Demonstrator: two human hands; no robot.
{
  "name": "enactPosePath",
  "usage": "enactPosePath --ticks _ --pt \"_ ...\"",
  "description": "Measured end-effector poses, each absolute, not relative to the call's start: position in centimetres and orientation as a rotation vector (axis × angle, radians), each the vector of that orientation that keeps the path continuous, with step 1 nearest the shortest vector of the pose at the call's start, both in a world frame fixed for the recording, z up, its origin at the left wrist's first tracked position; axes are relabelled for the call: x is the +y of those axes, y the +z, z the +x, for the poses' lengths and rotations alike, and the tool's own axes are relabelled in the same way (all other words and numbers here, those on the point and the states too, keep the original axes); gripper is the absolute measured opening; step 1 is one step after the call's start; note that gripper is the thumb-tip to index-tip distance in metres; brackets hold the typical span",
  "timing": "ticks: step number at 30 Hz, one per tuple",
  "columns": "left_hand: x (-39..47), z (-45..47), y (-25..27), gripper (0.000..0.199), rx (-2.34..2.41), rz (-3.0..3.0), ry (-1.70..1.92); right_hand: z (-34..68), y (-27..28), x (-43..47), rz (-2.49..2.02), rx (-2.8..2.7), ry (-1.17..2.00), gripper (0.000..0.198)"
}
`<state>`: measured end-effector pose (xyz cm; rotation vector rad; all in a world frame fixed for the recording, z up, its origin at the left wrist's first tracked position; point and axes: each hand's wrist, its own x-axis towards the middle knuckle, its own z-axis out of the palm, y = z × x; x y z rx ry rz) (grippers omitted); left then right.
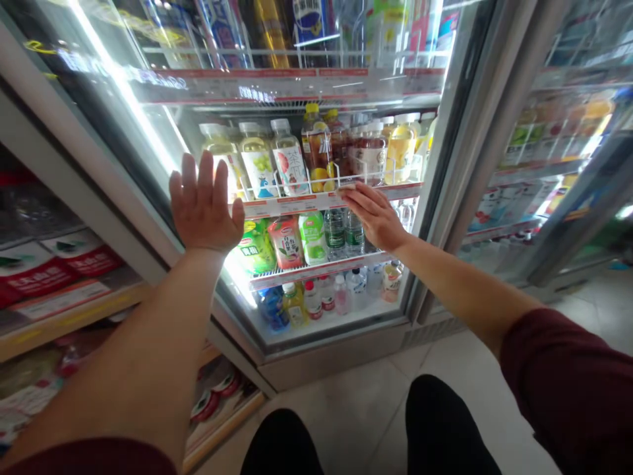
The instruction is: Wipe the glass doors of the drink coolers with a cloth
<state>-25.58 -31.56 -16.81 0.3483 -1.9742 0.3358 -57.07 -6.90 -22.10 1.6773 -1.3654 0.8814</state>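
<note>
My left hand (204, 208) is raised flat with fingers spread, in front of the left side of a lit drinks fridge (331, 346). Nothing is in it. My right hand (374, 216) reaches toward the middle shelf edge (291, 204), its fingers stretched out and close together. A small pale patch shows by its fingertips; I cannot make out what it is. Reflections lie over the glass (173, 86), and I cannot tell whether either hand touches it. Behind the hands stand a grape-label bottle (259, 168), a white-label tea bottle (291, 161) and a yellow-capped bottle (318, 148).
Lower shelves hold drink pouches (285, 243), water bottles (335, 232) and small red-capped bottles (312, 300). At left, a wooden-edged shelf (74, 320) carries red packages (37, 274). Another glass-fronted fridge (524, 165) stands at right. Pale floor tiles (363, 402) lie below, around my knees.
</note>
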Motion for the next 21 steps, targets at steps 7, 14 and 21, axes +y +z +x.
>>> enactPosePath --ticks 7,14,21 --pt "-31.3 -25.6 -16.8 0.078 -1.973 0.358 0.312 -58.6 -21.9 -5.7 1.472 -1.383 1.021 0.052" --pt "-31.8 -25.6 -17.0 0.075 -1.97 0.35 0.416 -60.3 -22.8 -4.0 1.414 -1.438 1.079 0.053" --pt "-32.5 -25.5 -17.2 0.077 -1.964 0.342 0.526 -61.4 -23.5 -3.0 1.456 -1.341 0.883 0.053"
